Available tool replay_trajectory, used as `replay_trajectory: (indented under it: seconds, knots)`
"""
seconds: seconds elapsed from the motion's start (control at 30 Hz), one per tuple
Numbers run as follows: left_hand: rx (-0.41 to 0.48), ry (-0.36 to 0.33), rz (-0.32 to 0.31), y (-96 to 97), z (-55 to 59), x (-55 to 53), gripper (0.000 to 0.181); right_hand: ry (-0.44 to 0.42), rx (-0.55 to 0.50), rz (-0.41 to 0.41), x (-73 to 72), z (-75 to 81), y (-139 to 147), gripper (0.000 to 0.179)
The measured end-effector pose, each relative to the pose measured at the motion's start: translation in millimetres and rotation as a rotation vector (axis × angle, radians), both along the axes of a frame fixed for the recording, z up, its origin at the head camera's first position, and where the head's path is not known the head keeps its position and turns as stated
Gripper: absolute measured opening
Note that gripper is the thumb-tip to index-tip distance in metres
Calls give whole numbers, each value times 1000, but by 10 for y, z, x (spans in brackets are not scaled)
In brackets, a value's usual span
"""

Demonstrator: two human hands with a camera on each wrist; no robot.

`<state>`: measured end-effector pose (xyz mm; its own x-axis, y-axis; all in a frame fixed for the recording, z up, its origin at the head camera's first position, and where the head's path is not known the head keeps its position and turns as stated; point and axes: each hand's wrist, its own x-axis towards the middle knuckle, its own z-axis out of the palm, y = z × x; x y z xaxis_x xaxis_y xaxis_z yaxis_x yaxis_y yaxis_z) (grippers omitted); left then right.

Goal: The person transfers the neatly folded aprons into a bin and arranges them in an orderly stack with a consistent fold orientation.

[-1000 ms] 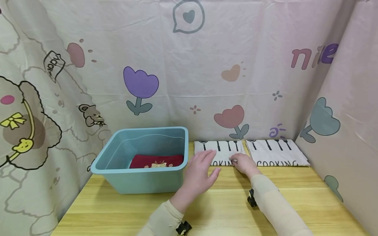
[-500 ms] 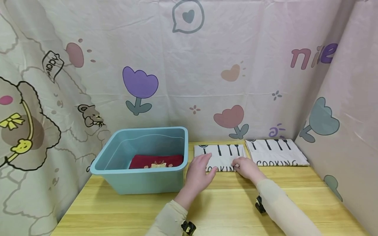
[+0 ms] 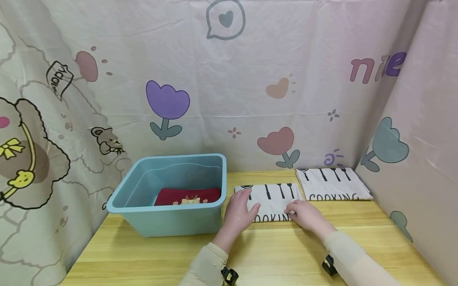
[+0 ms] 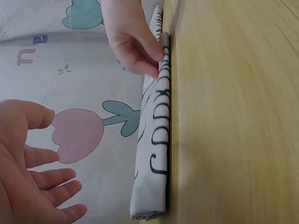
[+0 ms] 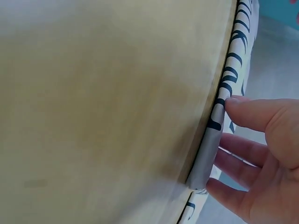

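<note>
A folded white kitchen cloth (image 3: 270,202), printed with black utensils and lettering, lies flat on the table right of the blue tub. At its front right part my right hand (image 3: 307,215) pinches the fabric. In the right wrist view, thumb (image 5: 250,114) and fingers sit on the cloth's (image 5: 205,156) folded front edge. My left hand (image 3: 237,212) is over the cloth's left end, palm turned inward. The left wrist view shows the left hand's fingers (image 4: 56,177) spread and relaxed, apart from the cloth (image 4: 149,186).
A second folded white cloth (image 3: 332,184) with the same print lies at the back right, by the curtain. The blue tub (image 3: 171,222) stands at left, with a folded red cloth (image 3: 204,194) inside. A printed curtain (image 3: 222,79) encloses the wooden table (image 3: 279,254).
My right hand has drawn the nearer white cloth toward the front, away from the curtain and forward of the second cloth. The left hand has stayed over its left end.
</note>
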<state>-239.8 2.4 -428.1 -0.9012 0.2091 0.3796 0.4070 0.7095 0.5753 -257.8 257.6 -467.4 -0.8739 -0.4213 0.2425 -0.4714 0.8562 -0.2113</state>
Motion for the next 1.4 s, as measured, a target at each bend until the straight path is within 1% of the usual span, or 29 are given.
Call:
replay_trajectory:
  seconds: [0.17,0.3,0.43,0.57,0.63,0.7,0.87,0.97,1.03,1.13,1.27,1.4]
  knots:
    - [3,-24,24,-17,-24,-18,54,-8,14,-4,136,27,12,15]
    - [4,-32,34,-32,-53,-31,54,-22,19,-35,212,38,2,15]
    - [23,-59,51,-40,-83,-47,55,-8,31,-48,243,33,-1,15]
    - [64,-96,70,-41,-98,-60,56,42,17,-14,234,24,24,17]
    - [89,-117,77,-36,-104,-66,57,53,-10,-6,216,34,50,17]
    - [113,-136,89,-29,-110,-74,57,42,-53,-20,190,55,82,20]
    - [186,-190,128,-10,-132,-120,58,18,-187,-131,80,116,168,27]
    - [222,-215,154,-2,-146,-159,58,16,-273,-181,14,125,231,32]
    - [248,-238,171,1,-156,-184,58,-1,-321,-207,-16,122,276,34]
    - [285,-255,194,3,-183,-222,60,-38,-361,-241,-63,88,346,37]
    - [335,-290,222,7,-227,-260,62,-139,-407,-296,-115,40,417,42]
    - [318,-343,255,16,-281,-290,64,-234,-440,-351,-140,18,452,48]
